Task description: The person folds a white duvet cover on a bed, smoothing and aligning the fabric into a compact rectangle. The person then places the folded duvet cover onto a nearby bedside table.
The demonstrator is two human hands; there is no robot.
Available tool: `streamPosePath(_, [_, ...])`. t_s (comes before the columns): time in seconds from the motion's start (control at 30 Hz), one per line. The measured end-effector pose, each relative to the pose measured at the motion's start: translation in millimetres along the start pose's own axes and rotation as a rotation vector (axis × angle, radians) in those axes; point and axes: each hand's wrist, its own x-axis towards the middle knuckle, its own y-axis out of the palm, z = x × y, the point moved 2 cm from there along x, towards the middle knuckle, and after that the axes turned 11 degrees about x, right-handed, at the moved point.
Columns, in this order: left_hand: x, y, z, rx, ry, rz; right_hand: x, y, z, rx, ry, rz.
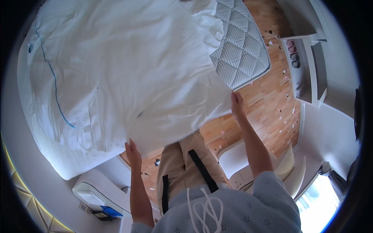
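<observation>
A large white bed cover (163, 61) is spread over most of the bed, wrinkled and raised along its near edge. My left hand (133, 153) grips that edge near the middle. At the cover's near right corner, my right hand (238, 104) is closed on the cloth, and the edge is stretched between both hands. A blue cord (54, 78) lies along the left part of the cover. The quilted mattress (239, 49) shows bare at the right, beyond the cover's bunched edge.
Paper scraps (280, 118) and dark bits litter the wood floor (263, 96). To the right stands a white open cabinet (313, 70) with slippers (293, 52) in it. A white nightstand (99, 186) is at lower left. Cream cushions (295, 177) sit behind me, near a bright window (316, 201).
</observation>
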Motion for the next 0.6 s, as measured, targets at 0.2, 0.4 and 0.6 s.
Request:
streamPosePath(0.2, [9, 0, 32, 0.146, 0.046, 0.043, -8, -38, 9, -0.376, -0.166, -0.108])
streamPosePath(0.4, [8, 49, 68, 0.537, -0.174, -0.151, -2, -61, -108, -0.520, 0.191, -0.003])
streamPosePath(0.6, [-6, 72, -23, 0.476, 0.181, -0.472, 49, -37, -94, -0.171, 0.215, -0.039])
